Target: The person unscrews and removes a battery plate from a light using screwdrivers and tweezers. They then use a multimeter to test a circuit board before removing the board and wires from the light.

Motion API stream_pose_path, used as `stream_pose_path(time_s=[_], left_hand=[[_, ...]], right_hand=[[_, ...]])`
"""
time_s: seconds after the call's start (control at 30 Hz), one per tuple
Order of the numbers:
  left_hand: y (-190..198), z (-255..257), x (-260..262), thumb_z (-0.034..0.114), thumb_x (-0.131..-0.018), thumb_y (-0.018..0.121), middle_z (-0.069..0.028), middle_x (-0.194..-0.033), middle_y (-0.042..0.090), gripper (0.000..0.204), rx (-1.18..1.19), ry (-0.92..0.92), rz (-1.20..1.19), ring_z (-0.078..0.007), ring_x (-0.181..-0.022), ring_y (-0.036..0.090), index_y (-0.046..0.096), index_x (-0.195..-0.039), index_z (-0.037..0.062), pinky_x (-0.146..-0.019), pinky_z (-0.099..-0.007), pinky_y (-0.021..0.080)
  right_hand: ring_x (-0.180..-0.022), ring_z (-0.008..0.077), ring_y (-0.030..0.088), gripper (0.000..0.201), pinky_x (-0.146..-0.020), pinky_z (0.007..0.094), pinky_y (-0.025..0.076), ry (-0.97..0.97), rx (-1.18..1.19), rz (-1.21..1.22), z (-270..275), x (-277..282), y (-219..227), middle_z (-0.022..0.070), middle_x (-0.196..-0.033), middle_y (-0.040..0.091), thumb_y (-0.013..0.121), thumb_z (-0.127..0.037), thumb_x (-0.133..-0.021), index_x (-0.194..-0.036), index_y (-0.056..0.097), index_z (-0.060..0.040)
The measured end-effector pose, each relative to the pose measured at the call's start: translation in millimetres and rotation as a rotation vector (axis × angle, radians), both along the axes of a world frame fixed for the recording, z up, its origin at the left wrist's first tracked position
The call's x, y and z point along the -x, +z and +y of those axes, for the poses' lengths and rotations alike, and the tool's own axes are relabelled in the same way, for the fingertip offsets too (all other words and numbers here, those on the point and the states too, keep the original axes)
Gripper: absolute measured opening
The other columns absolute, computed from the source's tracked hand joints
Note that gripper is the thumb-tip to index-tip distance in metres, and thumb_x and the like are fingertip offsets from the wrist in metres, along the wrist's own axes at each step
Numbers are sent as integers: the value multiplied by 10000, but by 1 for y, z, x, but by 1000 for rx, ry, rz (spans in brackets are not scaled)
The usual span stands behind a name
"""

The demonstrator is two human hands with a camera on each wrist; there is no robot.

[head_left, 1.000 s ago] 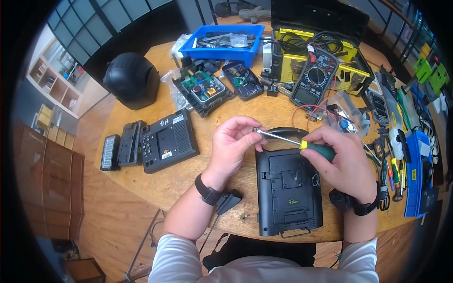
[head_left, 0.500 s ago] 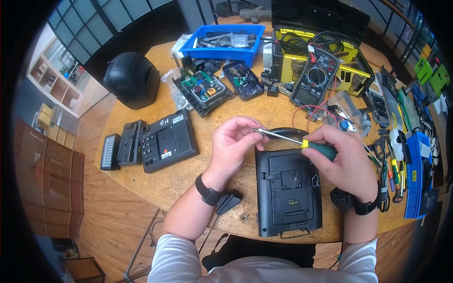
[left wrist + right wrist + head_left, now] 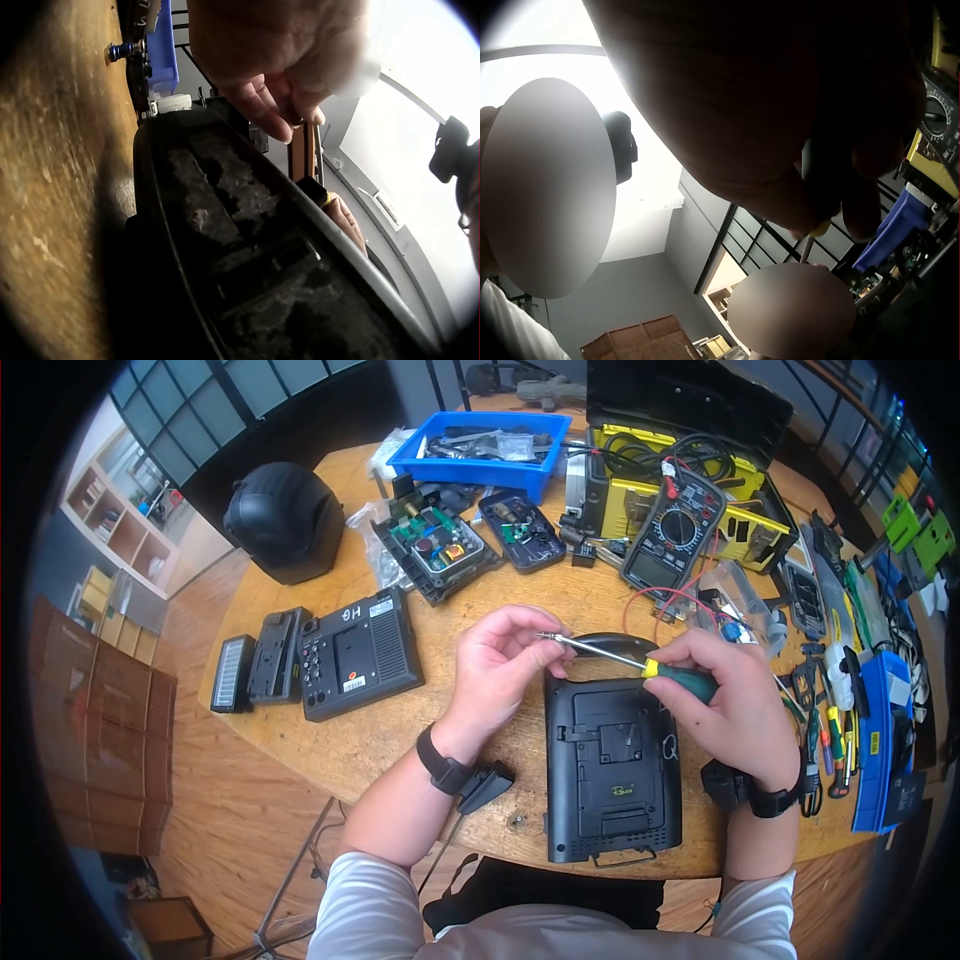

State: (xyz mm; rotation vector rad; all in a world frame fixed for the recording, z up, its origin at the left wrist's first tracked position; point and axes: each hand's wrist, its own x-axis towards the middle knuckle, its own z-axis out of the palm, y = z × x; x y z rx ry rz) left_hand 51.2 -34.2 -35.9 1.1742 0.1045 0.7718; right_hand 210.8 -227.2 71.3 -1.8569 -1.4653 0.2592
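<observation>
In the head view the right hand grips the green and yellow handle of a screwdriver, its shaft pointing left. The left hand pinches a small metal piece at the shaft's tip between thumb and fingers. Below both hands a black device lies on the wooden table, its back up and its curved handle at the far end. The left wrist view shows the left hand above the device's dark side. In the right wrist view the right hand is mostly in shadow.
A multimeter with red leads leans on a yellow and black toolbox. Opened electronics, a blue bin and a black panel stand at back and left. Loose tools lie at right, beside a blue case.
The head view has shifted slightly, so the background things sit a little differently. Both hands keep their hold on the screwdriver and the small piece, with hardly any movement.
</observation>
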Motion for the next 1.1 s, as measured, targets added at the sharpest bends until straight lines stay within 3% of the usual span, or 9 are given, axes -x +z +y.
stream_pose_path(time_s=[0.2,0.27,0.37,0.53,0.6,0.73,0.83,1.0,1.1], left_hand=[[0,3,-1,-113,-913,682,-139,-1090,671,154,-166,80,8,-193,-914,712,673,-1057,-59,-768,-289,609],[2,2,0,-116,-909,685,-137,-1088,671,155,-165,94,18,-189,-910,710,679,-1055,-63,-771,-285,608],[4,1,0,-119,-907,688,-136,-1079,672,154,-178,116,14,-184,-901,710,684,-1053,-68,-773,-282,606],[6,1,0,-118,-912,683,-132,-1064,675,144,-169,121,2,-182,-883,712,683,-1048,-70,-770,-281,606],[5,1,1,-116,-915,680,-132,-1065,674,135,-132,127,18,-181,-876,714,682,-1042,-70,-767,-278,605],[5,3,2,-107,-920,671,-160,-1073,658,128,-218,138,34,-215,-887,717,674,-1043,-72,-732,-299,621],[6,4,3,-109,-916,676,-155,-1058,665,121,-235,151,25,-208,-881,717,678,-1031,-72,-728,-295,617],[8,4,3,-123,-905,679,-149,-1021,676,116,-269,177,37,-198,-867,716,684,-1011,-76,-725,-287,608],[9,4,4,-125,-906,676,-147,-1026,674,117,-285,178,37,-192,-865,713,683,-1013,-76,-728,-286,607]], right_hand=[[-703,244,700,183,-667,328,525,21,-11,-14,-3,-7,-7,85,-815,726,795,-154,-885,-1010,722,-42],[-676,105,653,161,-628,258,505,7,-80,353,-5,-11,-10,34,-833,732,769,-95,-922,-1049,717,-12],[-699,30,606,152,-603,201,479,-83,-75,615,-4,-17,5,14,-865,721,736,-44,-945,-1083,699,8],[-653,43,609,198,-578,196,454,-76,-198,688,2,-10,-3,22,-831,716,727,-46,-952,-1122,630,-8],[-648,47,615,190,-580,199,439,-163,46,614,-1,-2,14,-3,-772,690,718,-58,-963,-1114,606,-25],[-628,48,591,198,-591,216,422,-161,40,584,-2,-11,0,-36,-679,617,737,-68,-946,-1093,609,-35],[-637,54,560,228,-599,244,412,-99,-12,292,0,-15,-6,-27,-666,560,782,-63,-890,-1057,629,-38],[-764,160,593,284,-666,303,463,21,-248,-79,5,-18,-10,52,-842,596,833,-36,-792,-1026,673,-34],[-794,217,609,265,-701,319,482,-26,-173,-71,4,-12,-4,72,-885,612,824,-64,-808,-1033,689,-33]])
